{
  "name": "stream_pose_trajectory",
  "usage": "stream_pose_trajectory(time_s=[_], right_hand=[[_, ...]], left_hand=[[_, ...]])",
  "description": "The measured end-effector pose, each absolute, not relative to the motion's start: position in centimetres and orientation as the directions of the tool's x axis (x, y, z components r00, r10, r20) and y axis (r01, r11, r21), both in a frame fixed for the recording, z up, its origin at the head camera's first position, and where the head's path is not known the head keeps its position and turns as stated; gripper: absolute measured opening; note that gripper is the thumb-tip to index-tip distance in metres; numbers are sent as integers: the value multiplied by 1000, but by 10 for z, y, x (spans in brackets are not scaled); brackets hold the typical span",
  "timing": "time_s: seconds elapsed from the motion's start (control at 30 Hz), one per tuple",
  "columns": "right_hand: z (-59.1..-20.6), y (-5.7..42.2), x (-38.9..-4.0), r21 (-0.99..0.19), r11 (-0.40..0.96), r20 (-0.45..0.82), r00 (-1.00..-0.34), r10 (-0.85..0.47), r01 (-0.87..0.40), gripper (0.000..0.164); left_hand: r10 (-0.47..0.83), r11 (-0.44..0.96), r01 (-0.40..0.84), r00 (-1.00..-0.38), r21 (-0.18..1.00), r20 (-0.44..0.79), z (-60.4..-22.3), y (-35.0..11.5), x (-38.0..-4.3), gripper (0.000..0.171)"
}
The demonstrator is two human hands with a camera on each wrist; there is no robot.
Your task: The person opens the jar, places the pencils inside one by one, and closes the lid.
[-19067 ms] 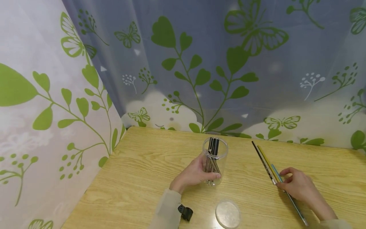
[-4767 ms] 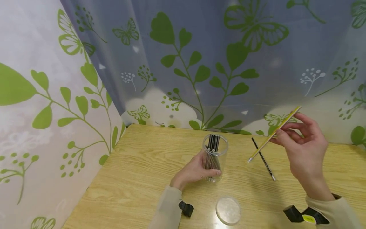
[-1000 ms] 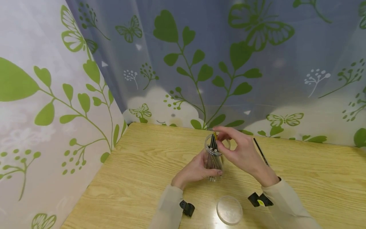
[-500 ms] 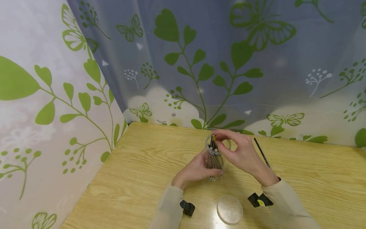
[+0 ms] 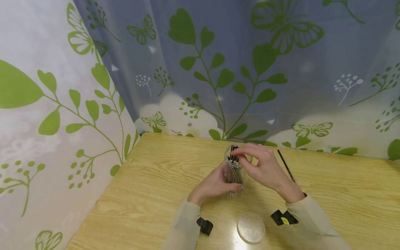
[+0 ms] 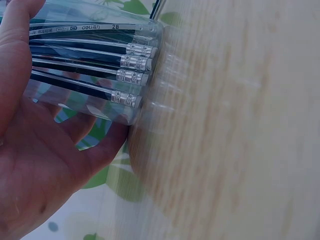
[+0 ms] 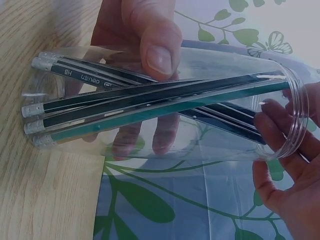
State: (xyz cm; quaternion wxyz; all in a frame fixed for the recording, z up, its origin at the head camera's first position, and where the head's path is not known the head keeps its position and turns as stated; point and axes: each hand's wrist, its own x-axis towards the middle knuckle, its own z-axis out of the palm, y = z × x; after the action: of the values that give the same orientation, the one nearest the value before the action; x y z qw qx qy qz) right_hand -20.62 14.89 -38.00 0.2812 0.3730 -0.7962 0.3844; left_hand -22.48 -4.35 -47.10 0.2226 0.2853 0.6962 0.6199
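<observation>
In the head view my left hand (image 5: 214, 184) grips a clear plastic jar (image 5: 225, 152) round its side. Pencils with metal-banded eraser ends fill part of it, eraser ends down; in the right wrist view a green pencil (image 7: 115, 122) crosses dark pencils (image 7: 70, 103), and a yellowish strip shows beneath it. My right hand (image 5: 264, 168) is at the jar's mouth, its fingertips reaching over and inside the rim among the pencil tops, thumb and forefinger apart. Lettered pencils (image 6: 75, 47) show through the wall in the left wrist view.
One black pencil (image 5: 285, 165) lies on the wood-grain table (image 5: 150, 180) to the right, partly behind the right forearm. A round clear lid (image 5: 251, 228) lies in front of the jar. Printed curtains (image 5: 193, 86) close off the back and left.
Earlier pencils lay right of the jar; the blue-green and yellow ones have left the table. The right hand brought the yellow pencil to the jar and lowered it in; its top has dropped from sight.
</observation>
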Motion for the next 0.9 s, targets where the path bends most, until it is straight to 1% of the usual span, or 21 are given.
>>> stream_pose_trajectory(time_s=[0.17, 0.33, 0.43, 0.7, 0.8, 0.9], right_hand=[[-380, 150, -205, -432, 413, 732, -579, -359, -802, 28], [-380, 153, -203, -478, 409, 715, -615, -332, -777, 29], [-379, 154, -202, -490, 412, 715, -625, -315, -768, 27], [-381, 160, -201, -461, 417, 754, -594, -282, -783, 27], [-380, 162, -200, -468, 394, 757, -589, -282, -791, 26], [-381, 163, -200, -455, 373, 778, -565, -274, -808, 26]], left_hand=[[675, 67, 120, -737, 991, 43, -471, -43, -226, 81], [680, 61, 122, -732, 991, 48, -470, -42, -227, 82], [678, 61, 119, -733, 991, 46, -470, -42, -226, 82], [673, 64, 122, -738, 990, 47, -471, -43, -226, 86], [670, 64, 120, -741, 991, 47, -472, -43, -226, 84], [663, 71, 113, -747, 991, 38, -472, -43, -225, 83]])
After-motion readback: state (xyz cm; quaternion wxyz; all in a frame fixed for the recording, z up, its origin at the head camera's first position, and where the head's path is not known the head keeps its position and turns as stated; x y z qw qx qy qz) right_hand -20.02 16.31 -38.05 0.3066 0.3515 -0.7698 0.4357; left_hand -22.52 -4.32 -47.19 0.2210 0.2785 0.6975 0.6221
